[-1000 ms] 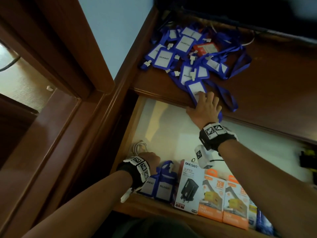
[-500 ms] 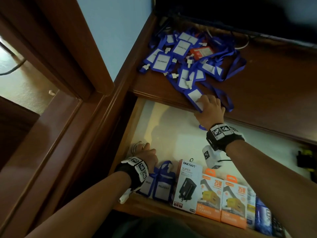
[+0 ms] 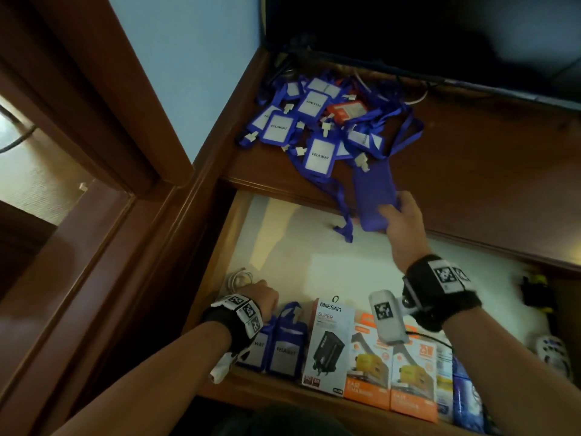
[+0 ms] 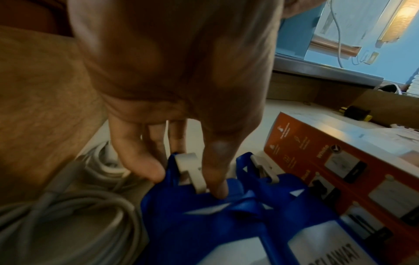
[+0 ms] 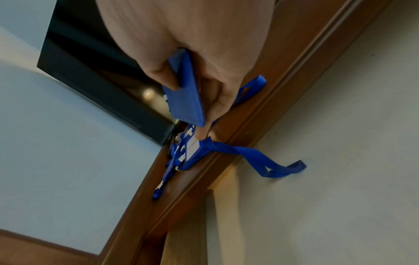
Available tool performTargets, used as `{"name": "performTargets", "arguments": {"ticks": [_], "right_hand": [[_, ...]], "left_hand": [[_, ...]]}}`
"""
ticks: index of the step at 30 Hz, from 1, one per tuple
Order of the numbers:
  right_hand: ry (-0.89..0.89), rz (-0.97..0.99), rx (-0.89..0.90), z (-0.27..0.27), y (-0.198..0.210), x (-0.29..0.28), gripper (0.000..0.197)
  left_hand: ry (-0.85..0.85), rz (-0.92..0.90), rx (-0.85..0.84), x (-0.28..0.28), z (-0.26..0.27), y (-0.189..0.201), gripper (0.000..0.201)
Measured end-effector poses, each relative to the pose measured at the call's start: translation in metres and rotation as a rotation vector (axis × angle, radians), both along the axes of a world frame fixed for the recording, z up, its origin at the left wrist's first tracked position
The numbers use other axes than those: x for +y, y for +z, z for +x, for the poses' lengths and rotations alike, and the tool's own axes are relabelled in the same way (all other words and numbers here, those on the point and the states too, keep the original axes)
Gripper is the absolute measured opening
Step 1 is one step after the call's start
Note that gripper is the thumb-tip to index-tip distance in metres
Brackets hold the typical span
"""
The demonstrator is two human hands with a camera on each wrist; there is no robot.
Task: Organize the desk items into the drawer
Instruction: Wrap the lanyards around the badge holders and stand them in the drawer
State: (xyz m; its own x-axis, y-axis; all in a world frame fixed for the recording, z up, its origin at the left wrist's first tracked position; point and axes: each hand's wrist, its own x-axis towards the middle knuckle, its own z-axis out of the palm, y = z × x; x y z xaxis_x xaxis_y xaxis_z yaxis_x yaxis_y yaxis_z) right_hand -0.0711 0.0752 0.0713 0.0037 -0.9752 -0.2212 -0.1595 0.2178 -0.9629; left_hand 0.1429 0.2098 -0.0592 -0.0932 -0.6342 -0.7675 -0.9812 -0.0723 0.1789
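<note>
A pile of blue badge holders (image 3: 314, 127) with lanyards lies on the brown desk (image 3: 487, 171). My right hand (image 3: 404, 221) grips one blue badge holder (image 3: 372, 196) at the desk's front edge, its plain back up. In the right wrist view thumb and fingers clamp this badge holder (image 5: 184, 95), and its lanyard (image 5: 260, 161) trails down over the open drawer (image 3: 298, 253). My left hand (image 3: 264, 298) is in the drawer's front left corner. There it pinches the white clip (image 4: 190, 170) on top of an upright badge holder (image 4: 192, 218).
Along the drawer's front stand a second badge holder (image 3: 286, 344), a white charger box (image 3: 330, 341) and orange boxes (image 3: 371, 369). A coiled white cable (image 3: 240, 278) fills the left corner. A dark monitor (image 3: 408, 26) stands behind the pile. A black-and-yellow item (image 3: 534, 287) lies far right.
My right hand has closed on the nearest badge holder and drawn it off the desk edge, flipping its blue back up. The lanyard now hangs into the drawer. The left hand stays put.
</note>
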Motion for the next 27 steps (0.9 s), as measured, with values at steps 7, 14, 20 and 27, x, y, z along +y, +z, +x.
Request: {"name": "performTargets", "arguments": {"ticks": [7, 14, 20, 27], "right_hand": [[0.127, 0.061, -0.143, -0.048, 0.015, 0.023, 0.019], [0.182, 0.058, 0.023, -0.091, 0.015, 0.045, 0.008], [0.216, 0.084, 0.047, -0.132, 0.021, 0.058, 0.009], [-0.124, 0.077, -0.083, -0.184, 0.015, 0.072, 0.014]], "left_hand": [[-0.04, -0.028, -0.107, -0.016, -0.011, 0.024, 0.031], [0.363, -0.753, 0.455, -0.063, -0.061, 0.07, 0.069], [-0.111, -0.87, 0.709, -0.08, -0.116, 0.103, 0.07], [-0.027, -0.382, 0.86, -0.073, -0.156, 0.1, 0.006]]}}
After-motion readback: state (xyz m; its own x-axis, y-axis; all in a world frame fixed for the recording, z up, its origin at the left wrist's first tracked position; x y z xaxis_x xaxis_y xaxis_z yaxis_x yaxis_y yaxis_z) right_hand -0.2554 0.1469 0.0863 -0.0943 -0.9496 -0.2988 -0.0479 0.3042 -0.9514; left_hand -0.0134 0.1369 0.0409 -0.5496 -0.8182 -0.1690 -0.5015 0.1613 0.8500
